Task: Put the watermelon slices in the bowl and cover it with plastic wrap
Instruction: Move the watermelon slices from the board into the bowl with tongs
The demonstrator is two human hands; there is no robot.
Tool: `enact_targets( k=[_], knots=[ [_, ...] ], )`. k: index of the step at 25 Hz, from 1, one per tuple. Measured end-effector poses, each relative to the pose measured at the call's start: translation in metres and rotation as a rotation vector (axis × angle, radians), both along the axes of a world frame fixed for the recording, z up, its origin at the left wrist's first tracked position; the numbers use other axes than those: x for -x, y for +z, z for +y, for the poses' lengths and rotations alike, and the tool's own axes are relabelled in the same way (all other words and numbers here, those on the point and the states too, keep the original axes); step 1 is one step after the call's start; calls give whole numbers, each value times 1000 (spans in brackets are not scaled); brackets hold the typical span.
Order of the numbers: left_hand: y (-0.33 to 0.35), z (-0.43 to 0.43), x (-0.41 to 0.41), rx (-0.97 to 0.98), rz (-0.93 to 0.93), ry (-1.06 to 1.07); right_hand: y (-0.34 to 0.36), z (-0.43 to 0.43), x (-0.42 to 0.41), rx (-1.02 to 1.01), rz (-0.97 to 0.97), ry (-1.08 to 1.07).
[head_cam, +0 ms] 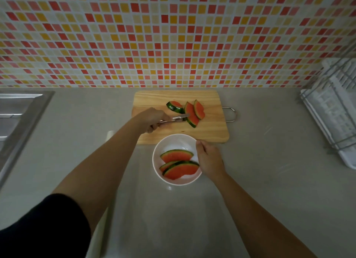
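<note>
On the grey countertop [260, 180], near its middle: one white bowl [174, 140], holding three watermelon slices [176, 155], red flesh up, green rinds toward the far side, overlapping one another. Right hand [209, 159] rests against the bowl's right rim, fingers curled on the edge. Just behind the bowl, touching or nearly touching its far rim: one wooden cutting board [212, 126] with a metal loop handle [231, 114] at its right edge. On the board, three further slices [192, 112] leaning on each other in a row, rinds dark green. Left hand [154, 119] closed around a pair of metal tongs [173, 119]; tips of the tongs meet the lower edge of the middle slice, whether they grip it cannot be told. Black sleeve [48, 229] on the left upper arm. Far left: steel sink [19, 111]. Far right: white dish rack [335, 119] with wire frame. Behind all: mosaic wall tile [173, 36] in red, pink, yellow and white.
</note>
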State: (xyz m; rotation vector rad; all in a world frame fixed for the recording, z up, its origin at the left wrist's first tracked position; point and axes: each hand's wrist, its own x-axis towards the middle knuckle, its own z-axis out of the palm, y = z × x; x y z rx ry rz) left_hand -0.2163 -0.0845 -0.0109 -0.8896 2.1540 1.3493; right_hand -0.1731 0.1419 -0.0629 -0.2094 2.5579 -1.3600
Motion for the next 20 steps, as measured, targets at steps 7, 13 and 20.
enact_targets(
  k=[7,13,20],
  knots=[
    [0,6,8,22,59,39,3,1,-2,-7,2,17],
    [18,28,12,728,597,-401,7,1,-3,-3,-7,14],
    [2,73,27,1066,519,-765,6,2,-3,-12,15,15]
  ],
)
